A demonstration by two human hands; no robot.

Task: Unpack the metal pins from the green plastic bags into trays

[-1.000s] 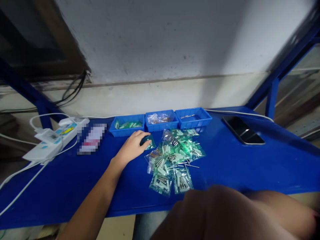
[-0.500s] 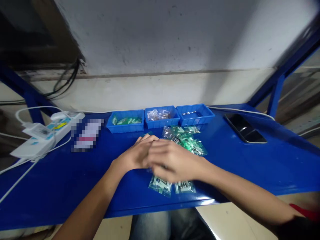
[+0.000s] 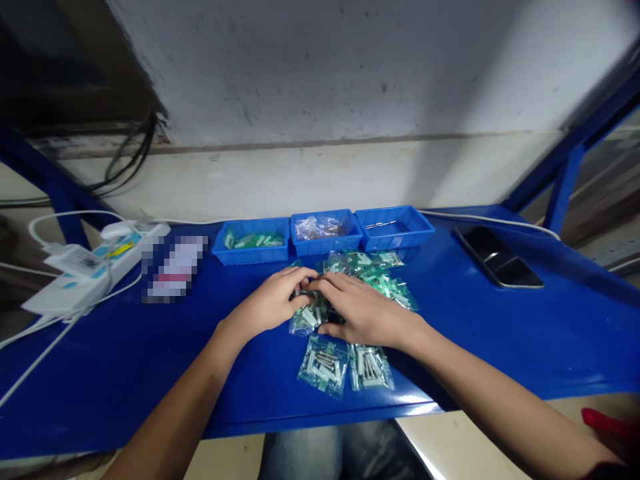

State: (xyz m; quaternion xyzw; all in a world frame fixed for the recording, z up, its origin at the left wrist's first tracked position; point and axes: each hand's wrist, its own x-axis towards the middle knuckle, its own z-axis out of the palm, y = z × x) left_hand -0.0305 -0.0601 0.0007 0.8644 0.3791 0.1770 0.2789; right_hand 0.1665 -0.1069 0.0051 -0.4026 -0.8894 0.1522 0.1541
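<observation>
My left hand [image 3: 273, 300] is bent over a small clear packet [image 3: 307, 319] of pale wall plugs, its thumb and fingertips at the packet's upper part. Facing it, my right hand [image 3: 363, 310] lies palm down over the packets, fingers bent and thumb spread apart from them. What is under its palm is hidden. Two packets lie flat nearer to me: one packet [image 3: 324, 367] with screws and plugs, and another packet [image 3: 371, 367] beside it. Behind my right hand is a heap of green-tinted packets [image 3: 383, 280].
Along the back stand a blue bin of plugs [image 3: 251, 256], a blue bin of clear bags [image 3: 327, 248] and a blue bin with metal rods [image 3: 397, 240]. A phone [image 3: 497, 257] lies right. A power strip [image 3: 90, 273] with cables and a blurred-out item [image 3: 177, 267] are left.
My hands, overlapping before, have drawn apart, my right hand moving rightward. The packet between them now shows. The near packets are less covered.
</observation>
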